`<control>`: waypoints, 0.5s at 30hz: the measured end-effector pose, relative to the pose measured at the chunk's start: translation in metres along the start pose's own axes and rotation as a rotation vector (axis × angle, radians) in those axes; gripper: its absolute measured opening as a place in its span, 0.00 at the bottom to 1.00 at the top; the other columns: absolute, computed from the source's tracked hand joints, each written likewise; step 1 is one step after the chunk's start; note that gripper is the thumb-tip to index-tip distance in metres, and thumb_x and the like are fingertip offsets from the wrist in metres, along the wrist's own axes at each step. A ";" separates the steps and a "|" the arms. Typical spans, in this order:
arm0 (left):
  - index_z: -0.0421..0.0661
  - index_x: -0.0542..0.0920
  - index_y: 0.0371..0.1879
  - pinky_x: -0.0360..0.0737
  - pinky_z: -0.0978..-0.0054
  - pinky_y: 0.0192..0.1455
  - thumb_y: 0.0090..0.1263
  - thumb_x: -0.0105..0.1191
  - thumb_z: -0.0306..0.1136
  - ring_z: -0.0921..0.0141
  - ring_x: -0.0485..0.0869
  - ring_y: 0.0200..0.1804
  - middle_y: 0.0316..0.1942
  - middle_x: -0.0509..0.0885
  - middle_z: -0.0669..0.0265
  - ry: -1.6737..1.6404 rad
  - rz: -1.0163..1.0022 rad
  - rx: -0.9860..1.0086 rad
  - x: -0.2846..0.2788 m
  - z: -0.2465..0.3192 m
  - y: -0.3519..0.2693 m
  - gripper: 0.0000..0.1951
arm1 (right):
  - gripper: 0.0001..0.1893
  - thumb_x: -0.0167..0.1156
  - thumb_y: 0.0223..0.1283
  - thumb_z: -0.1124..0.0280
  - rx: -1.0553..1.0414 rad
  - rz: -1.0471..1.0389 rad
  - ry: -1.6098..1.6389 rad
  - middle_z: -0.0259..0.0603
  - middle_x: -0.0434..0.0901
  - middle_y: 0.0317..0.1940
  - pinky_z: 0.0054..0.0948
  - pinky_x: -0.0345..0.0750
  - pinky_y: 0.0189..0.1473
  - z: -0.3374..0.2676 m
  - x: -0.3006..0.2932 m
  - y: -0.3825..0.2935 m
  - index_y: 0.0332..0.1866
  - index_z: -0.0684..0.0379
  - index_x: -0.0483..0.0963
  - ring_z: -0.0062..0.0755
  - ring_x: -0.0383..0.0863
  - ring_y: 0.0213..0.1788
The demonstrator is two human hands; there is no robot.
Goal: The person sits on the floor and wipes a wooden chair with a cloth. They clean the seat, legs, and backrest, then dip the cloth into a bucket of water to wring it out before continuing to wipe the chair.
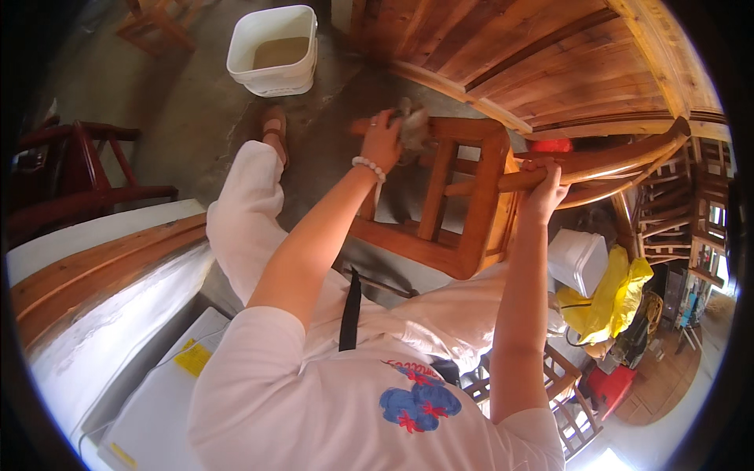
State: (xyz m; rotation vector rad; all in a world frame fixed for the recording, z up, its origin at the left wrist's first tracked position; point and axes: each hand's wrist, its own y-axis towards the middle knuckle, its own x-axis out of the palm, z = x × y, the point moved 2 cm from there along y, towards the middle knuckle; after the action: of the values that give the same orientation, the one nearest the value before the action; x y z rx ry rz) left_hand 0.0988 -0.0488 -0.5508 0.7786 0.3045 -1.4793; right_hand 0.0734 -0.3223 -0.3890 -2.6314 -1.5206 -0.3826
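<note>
A wooden chair (465,259) lies tipped before me, its open seat frame towards me and its curved backrest pointing right. My right hand (545,182) is closed around a rail of the backrest, close to the seat frame. My left hand (383,138), with a beaded bracelet on the wrist, holds a greyish cloth (414,123) against the upper left part of the chair frame; the cloth looks blurred. Beyond my left hand, a white plastic bucket (242,72) with murky liquid in it stands on the floor.
Wooden panelling (565,65) rises at the upper right. A dark red wooden chair (88,171) stands at the left. To the right are a white container (577,259), a yellow plastic bag (615,294) and stacked wooden chairs (665,218). Another wooden piece of furniture (156,26) is at the top left.
</note>
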 end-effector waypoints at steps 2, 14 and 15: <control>0.44 0.76 0.52 0.71 0.56 0.59 0.61 0.53 0.27 0.47 0.69 0.58 0.59 0.69 0.50 0.020 0.014 -0.248 0.005 -0.060 -0.011 0.18 | 0.04 0.54 0.56 0.75 -0.022 -0.025 -0.015 0.42 0.76 0.24 0.28 0.77 0.35 -0.001 0.006 0.000 0.30 0.64 0.69 0.32 0.78 0.26; 0.44 0.73 0.50 0.76 0.52 0.53 0.67 0.55 0.42 0.41 0.75 0.51 0.60 0.64 0.42 0.064 -0.087 -0.364 0.001 -0.052 -0.063 0.19 | 0.05 0.55 0.56 0.76 -0.131 -0.063 -0.049 0.42 0.77 0.21 0.28 0.76 0.32 0.002 0.042 -0.014 0.35 0.63 0.67 0.31 0.78 0.23; 0.44 0.72 0.51 0.76 0.52 0.53 0.66 0.56 0.42 0.41 0.75 0.51 0.61 0.63 0.41 0.115 -0.221 -0.419 -0.007 -0.033 -0.086 0.19 | 0.05 0.55 0.56 0.76 -0.144 -0.062 -0.063 0.42 0.77 0.21 0.28 0.76 0.32 0.003 0.037 -0.013 0.35 0.63 0.67 0.31 0.78 0.23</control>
State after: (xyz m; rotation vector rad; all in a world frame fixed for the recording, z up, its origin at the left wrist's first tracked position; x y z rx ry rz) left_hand 0.0250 -0.0142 -0.5943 0.5024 0.7814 -1.5074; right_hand 0.0803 -0.2839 -0.3831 -2.7336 -1.6561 -0.4333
